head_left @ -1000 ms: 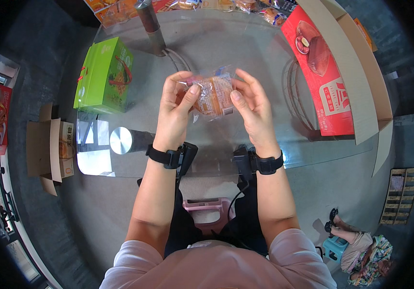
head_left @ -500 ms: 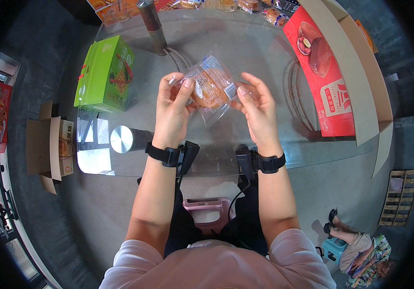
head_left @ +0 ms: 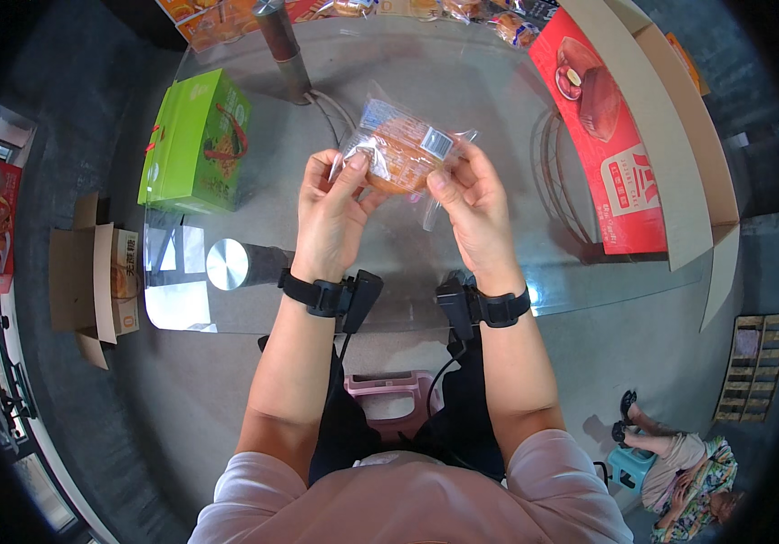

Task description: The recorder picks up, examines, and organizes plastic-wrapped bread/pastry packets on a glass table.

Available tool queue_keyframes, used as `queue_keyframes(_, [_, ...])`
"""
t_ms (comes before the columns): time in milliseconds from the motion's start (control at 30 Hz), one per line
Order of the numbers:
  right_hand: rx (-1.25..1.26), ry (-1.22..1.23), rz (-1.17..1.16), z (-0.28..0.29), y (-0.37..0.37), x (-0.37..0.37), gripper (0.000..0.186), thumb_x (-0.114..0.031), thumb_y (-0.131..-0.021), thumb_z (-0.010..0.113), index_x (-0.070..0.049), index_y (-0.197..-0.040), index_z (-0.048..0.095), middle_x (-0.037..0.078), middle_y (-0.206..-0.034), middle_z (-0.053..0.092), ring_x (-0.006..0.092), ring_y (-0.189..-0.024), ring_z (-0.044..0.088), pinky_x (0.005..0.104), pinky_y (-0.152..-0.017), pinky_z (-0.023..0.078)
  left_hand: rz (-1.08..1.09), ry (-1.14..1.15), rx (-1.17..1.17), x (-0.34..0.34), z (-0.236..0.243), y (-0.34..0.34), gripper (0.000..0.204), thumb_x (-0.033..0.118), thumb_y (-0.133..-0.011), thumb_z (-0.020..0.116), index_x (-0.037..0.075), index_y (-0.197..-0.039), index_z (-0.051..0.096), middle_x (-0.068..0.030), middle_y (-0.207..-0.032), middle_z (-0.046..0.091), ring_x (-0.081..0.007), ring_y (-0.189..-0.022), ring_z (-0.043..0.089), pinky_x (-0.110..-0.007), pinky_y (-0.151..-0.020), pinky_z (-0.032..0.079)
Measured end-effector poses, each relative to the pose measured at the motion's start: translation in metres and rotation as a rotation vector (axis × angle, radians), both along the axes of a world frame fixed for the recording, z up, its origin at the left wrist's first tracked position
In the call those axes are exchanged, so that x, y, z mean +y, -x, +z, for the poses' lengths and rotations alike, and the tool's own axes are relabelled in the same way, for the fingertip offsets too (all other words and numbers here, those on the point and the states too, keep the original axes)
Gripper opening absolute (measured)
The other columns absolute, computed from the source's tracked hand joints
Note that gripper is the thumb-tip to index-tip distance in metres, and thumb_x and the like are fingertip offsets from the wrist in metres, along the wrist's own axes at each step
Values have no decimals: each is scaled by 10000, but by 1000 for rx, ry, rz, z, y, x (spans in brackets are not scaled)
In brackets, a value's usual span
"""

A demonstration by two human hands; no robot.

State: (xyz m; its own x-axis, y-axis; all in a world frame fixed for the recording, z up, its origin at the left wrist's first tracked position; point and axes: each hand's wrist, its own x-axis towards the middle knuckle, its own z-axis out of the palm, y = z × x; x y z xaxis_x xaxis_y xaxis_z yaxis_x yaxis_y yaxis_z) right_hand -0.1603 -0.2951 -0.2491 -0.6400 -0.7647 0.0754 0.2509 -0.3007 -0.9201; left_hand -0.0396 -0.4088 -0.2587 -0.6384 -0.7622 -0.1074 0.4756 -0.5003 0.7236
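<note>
A round, golden-brown packaged bread in a clear plastic wrapper is held up above the glass table. Its printed side and a barcode face me. My left hand pinches the wrapper's left edge, thumb on top. On the opposite edge, my right hand grips the wrapper between thumb and fingers. Black straps with small devices are worn on both wrists.
A green gift box stands at the left of the table. A large open red carton is at the right. Wrapped breads lie along the far edge. An open cardboard box sits left of the table; a seated person is at lower right.
The packaged bread has turned clockwise, its barcode now higher. My right hand has moved slightly left and now grips the wrapper's right edge; earlier its index finger was raised.
</note>
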Motion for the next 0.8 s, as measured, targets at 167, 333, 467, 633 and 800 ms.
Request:
queue_keyframes(167, [58, 5, 11, -3, 0, -2, 735, -161, -817, 756, 15, -1388, 328, 169, -1251, 520, 218, -1150, 526, 328, -959, 449, -60, -2, 1, 3, 2, 0, 167, 101, -910, 610, 100, -1043, 510, -70, -1006, 622, -180, -942, 621, -375, -839, 513])
queue_keyframes(333, [84, -17, -6, 3, 1, 0, 719, -121, -812, 750, 6, -1383, 333, 158, -1259, 513, 218, -1176, 516, 339, -946, 467, -81, 51, -64, 3, 6, 0, 291, 66, -907, 590, 58, -1182, 497, -92, -1084, 590, -191, -992, 600, -371, -863, 500])
queue_keyframes(467, [82, -13, -23, 6, 0, 0, 683, -87, -814, 737, 5, -1369, 350, 150, -1261, 513, 210, -1183, 513, 338, -948, 476, -102, 145, -102, 3, 7, 0, 439, 24, -893, 565, 37, -1313, 440, -106, -1182, 556, -197, -1067, 564, -365, -910, 476])
queue_keyframes(633, [75, 20, -15, 8, 1, 0, 647, -52, -816, 725, 4, -1347, 360, 143, -1253, 515, 195, -1167, 521, 325, -945, 487, -107, 254, -143, 2, 9, 0, 502, 28, -867, 614, 58, -1334, 433, -82, -1202, 534, -177, -1096, 530, -351, -950, 451])
queue_keyframes(800, [80, 19, -63, 4, 3, 2, 582, -49, -809, 733, 1, -1277, 390, 146, -1204, 538, 184, -1130, 539, 319, -937, 486, -29, 592, -302, 4, 7, 3, 572, 25, -843, 646, 68, -1363, 412, -108, -1256, 501, -198, -1149, 506, -342, -965, 447])
